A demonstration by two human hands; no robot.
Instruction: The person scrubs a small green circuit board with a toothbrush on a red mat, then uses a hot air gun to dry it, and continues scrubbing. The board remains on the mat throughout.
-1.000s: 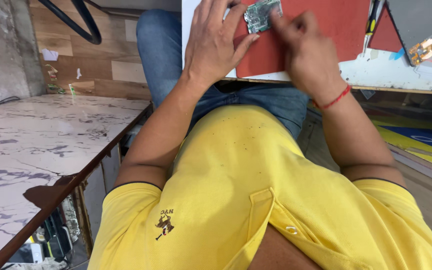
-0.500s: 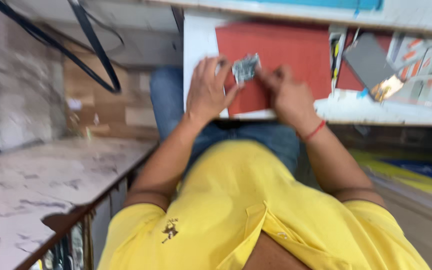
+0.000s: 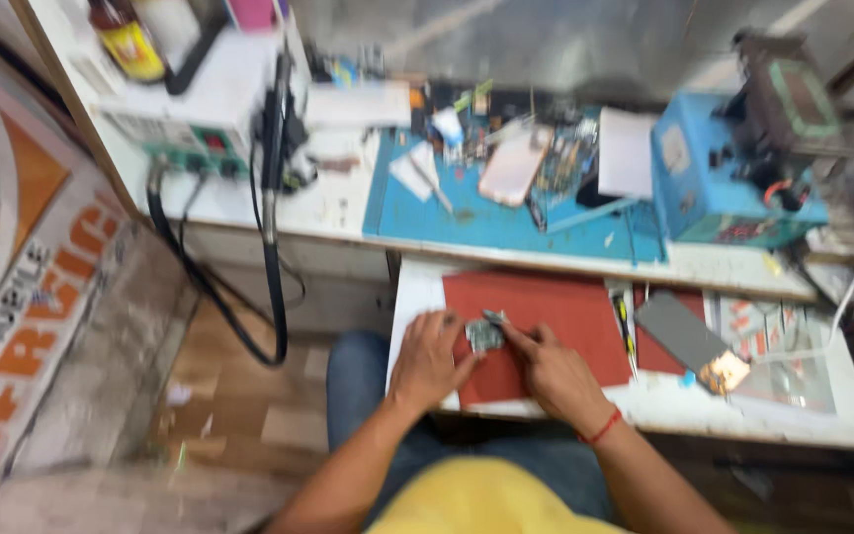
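View lifts from lap to bench

The camera has tipped up: the yellow shirt (image 3: 491, 499), which filled the frame a second ago, is now a strip at the bottom edge, and the blue mat (image 3: 506, 222), white box (image 3: 214, 109) and blue machine (image 3: 719, 183) have come into sight. The left hand (image 3: 427, 361) and right hand (image 3: 551, 371) have dropped from the top edge to mid-frame.

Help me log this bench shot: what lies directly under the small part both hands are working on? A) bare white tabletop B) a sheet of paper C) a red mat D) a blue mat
C: the left hand and right hand hold the small grey part over the red mat.
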